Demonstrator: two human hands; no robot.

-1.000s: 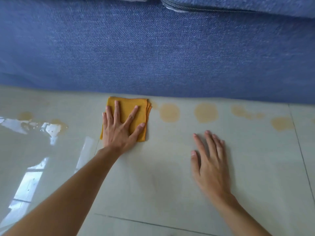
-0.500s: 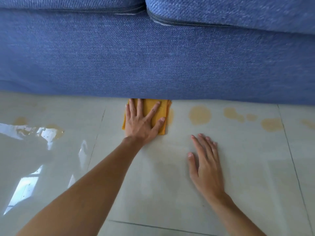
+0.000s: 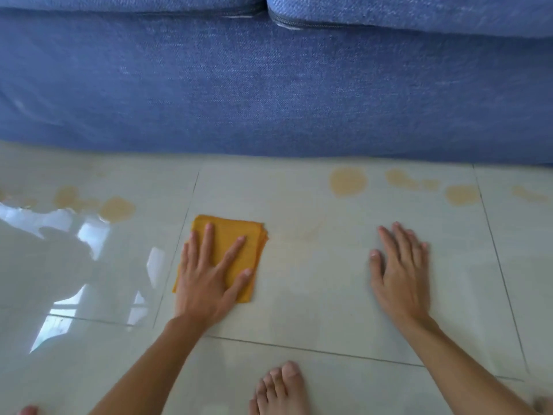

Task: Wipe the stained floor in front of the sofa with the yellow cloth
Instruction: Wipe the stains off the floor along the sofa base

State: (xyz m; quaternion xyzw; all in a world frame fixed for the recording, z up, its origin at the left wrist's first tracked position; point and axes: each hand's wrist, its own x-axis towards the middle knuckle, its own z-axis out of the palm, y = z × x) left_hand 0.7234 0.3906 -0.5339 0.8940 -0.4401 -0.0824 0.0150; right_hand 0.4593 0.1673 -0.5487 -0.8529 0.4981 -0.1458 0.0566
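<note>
Cloth, folded and yellow, lies on the floor well short of the sofa, pressed flat under the spread left hand; best push it sofaward with even weight into the stains, seemingly untouched.

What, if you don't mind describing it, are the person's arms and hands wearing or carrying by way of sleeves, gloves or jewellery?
Nothing is visible on them. The left hand and right hand are both bare: no gloves, and no rings or watch that can be made out. Both forearms are uncovered as far as the bottom edge of the picture, with no sleeve cuff, bracelet or marking in view. Anything worn higher up the arms lies outside the picture.
</note>
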